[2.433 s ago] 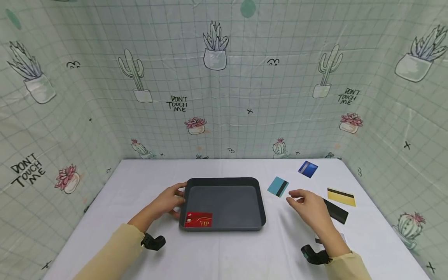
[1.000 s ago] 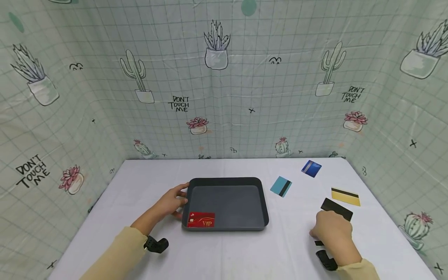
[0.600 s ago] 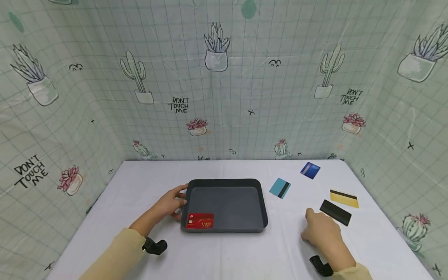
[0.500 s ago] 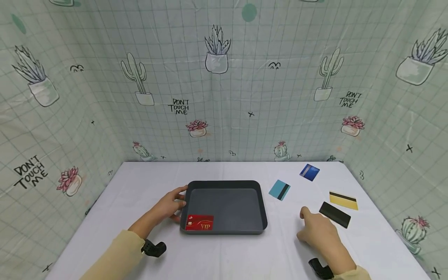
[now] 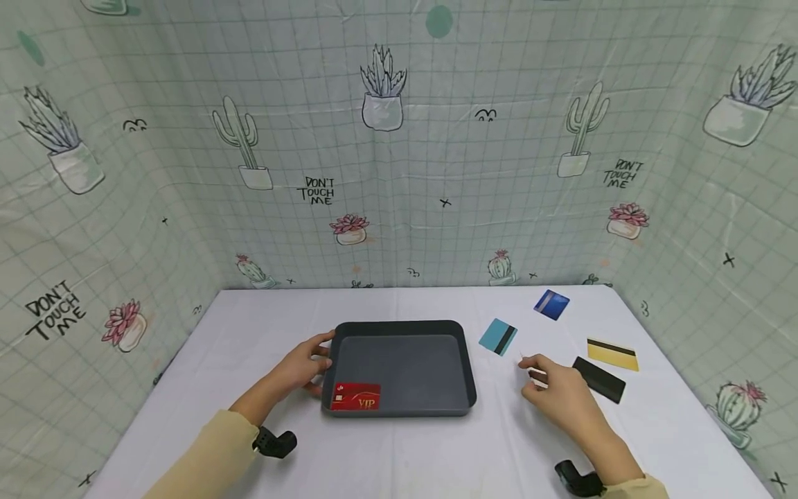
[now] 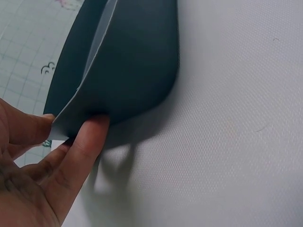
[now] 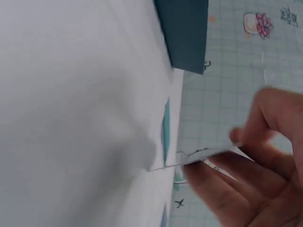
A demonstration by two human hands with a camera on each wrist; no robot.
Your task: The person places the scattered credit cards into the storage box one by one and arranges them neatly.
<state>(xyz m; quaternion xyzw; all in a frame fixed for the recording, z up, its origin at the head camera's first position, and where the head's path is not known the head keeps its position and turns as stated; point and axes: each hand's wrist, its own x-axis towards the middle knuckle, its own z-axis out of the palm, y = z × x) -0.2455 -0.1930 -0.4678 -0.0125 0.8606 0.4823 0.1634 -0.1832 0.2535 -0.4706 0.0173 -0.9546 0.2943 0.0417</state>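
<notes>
A dark grey rectangular tray (image 5: 408, 367) lies on the table with a red VIP card (image 5: 355, 396) in its near left corner. My left hand (image 5: 305, 362) grips the tray's left rim; in the left wrist view its fingers (image 6: 90, 142) press the outer wall and the thumb lies over the edge. Right of the tray, my right hand (image 5: 561, 395) pinches a thin white card (image 7: 203, 156), seen almost edge-on between thumb and fingers and raised off the table. Most of that card's face is hidden. A black card (image 5: 600, 380) lies just beyond this hand.
On the white table (image 5: 424, 457), a teal card with a dark stripe (image 5: 498, 337) lies right of the tray. Farther back is a blue card (image 5: 551, 305), and a yellow card (image 5: 613, 355) lies at the right. Patterned cloth walls (image 5: 399, 173) surround the table.
My right hand reached down near the black card, took hold of the white card there, then lifted it and moved left and forward. My left hand has stayed on the tray.
</notes>
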